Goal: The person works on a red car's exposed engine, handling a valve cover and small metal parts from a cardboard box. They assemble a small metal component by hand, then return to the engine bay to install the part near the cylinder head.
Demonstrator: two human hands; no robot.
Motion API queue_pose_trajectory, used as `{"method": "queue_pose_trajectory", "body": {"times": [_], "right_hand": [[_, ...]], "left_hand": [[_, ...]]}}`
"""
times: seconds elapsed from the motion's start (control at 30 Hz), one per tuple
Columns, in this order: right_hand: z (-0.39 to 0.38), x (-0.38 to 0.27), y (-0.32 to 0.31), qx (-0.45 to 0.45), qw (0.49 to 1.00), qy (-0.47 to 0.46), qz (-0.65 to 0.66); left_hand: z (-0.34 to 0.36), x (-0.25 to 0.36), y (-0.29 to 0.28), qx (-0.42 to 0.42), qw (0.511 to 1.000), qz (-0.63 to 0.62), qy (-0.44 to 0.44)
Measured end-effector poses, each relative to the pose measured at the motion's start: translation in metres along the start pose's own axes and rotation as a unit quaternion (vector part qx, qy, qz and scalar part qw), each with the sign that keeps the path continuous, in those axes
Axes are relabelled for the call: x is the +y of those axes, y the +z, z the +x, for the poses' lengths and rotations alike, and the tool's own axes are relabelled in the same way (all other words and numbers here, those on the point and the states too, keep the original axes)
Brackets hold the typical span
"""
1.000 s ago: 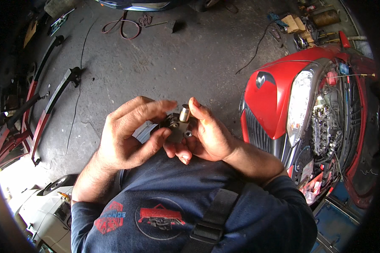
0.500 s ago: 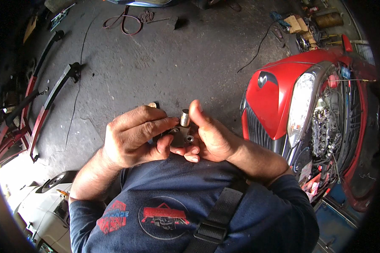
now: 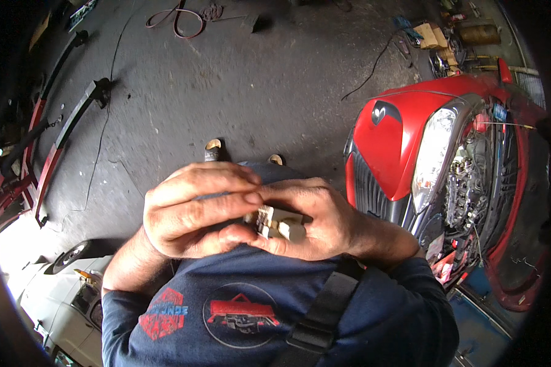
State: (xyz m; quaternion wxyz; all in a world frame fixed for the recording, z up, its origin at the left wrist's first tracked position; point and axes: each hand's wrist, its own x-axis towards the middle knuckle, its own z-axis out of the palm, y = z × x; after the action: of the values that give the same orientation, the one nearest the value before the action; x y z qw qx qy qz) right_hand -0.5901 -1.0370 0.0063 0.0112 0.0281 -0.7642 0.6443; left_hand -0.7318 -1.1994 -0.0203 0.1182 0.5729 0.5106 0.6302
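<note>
A small metal part [image 3: 274, 221] with a plate and a short cylindrical projection is cradled in both hands at my belly, slightly blurred. My left hand [image 3: 199, 211] grips it from the left, fingers bent across its top and side. My right hand [image 3: 324, 223] wraps round it from behind and the right, with the cylinder end showing toward its lower side. Part of the piece is hidden under my fingers.
A red car [image 3: 392, 140] with exposed engine [image 3: 462, 202] stands at my right. Red-and-black steel arms [image 3: 55, 165] lie at left, above a white car [image 3: 61, 306]. A looped hose [image 3: 183, 33], cables and cardboard [image 3: 431, 37] lie on the floor [image 3: 251, 92]. My shoes [image 3: 213, 150] show beyond my hands.
Both hands have come lower with the metal part and turned it, so the cylinder that stood upright now points toward me. My shoes have come into sight.
</note>
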Motion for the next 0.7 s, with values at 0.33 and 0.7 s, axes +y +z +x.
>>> {"method": "queue_pose_trajectory", "body": {"times": [0.33, 0.7], "right_hand": [[-0.001, 0.005, 0.009, -0.097, 0.994, 0.026, 0.044], [0.009, 0.002, 0.018, -0.132, 0.989, 0.05, 0.041]], "left_hand": [[-0.009, -0.004, -0.006, -0.06, 0.994, -0.084, 0.03], [-0.023, -0.001, -0.009, -0.007, 0.998, -0.004, 0.065]]}}
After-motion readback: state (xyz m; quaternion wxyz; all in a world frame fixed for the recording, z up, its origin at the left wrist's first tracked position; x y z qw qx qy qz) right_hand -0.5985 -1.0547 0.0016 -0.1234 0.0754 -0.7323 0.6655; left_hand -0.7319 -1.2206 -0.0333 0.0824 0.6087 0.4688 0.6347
